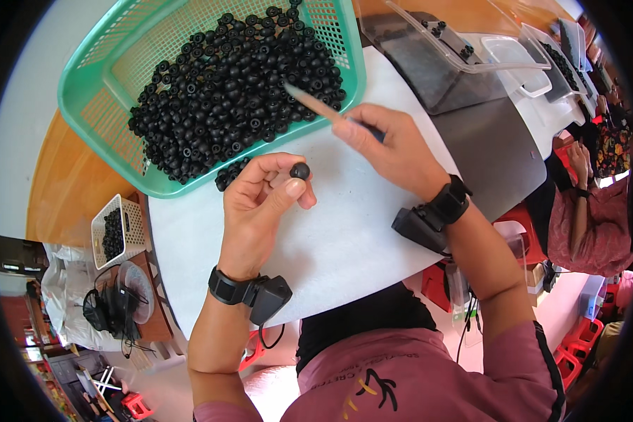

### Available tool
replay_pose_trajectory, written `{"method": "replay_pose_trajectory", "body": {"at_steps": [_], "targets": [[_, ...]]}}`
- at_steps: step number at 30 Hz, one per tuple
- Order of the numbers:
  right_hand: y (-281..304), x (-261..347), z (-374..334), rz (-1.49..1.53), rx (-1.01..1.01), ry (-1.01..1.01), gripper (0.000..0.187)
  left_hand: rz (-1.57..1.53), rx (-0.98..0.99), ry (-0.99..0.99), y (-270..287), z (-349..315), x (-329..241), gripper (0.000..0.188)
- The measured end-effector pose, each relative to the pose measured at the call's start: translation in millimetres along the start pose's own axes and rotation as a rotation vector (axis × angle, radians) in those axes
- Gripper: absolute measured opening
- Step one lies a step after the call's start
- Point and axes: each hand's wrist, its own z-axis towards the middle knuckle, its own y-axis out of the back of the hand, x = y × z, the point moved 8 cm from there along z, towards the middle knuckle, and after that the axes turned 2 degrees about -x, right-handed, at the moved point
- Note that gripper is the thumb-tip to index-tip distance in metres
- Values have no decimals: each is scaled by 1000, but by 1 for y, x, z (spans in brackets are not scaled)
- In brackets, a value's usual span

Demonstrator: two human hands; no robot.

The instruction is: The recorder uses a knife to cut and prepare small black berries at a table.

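Observation:
Between thumb and fingers my left hand (257, 204) pinches a small round black part (299, 171), holding it above the white table sheet (344, 232). My right hand (394, 151) is closed around a slim knife (311, 103) with a dark handle. Its narrow blade points up and left, over the near rim of a green plastic basket (260, 149), apart from the pinched part. Inside the basket lies a large heap of similar black parts (239, 84). Several more black parts (226, 176) lie on the sheet, against the basket's near side.
At the far right stands a clear plastic bin (429, 77) with a few black pieces. A white basket (130, 225) of black parts is at the left, by a stool with a black cable bundle (112, 306). Another person (591, 218) sits at the right.

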Motion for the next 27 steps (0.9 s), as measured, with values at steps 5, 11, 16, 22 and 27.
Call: {"method": "replay_pose_trajectory", "body": {"at_steps": [5,11,16,22,27], "targets": [[-30,9,-11,307,231,-39,26,109,-55,31,0,3,8,26],[-36,3,-12,347,291,-108,22,158,-55,8,1,4,10,26],[-34,11,-13,347,297,-108,21,154,-79,44,6,2,11,23],[-32,10,-13,332,274,-39,18,75,-48,53,3,3,11,25],[-34,16,-14,350,279,-16,16,41,-27,54,-1,3,11,25]]}}
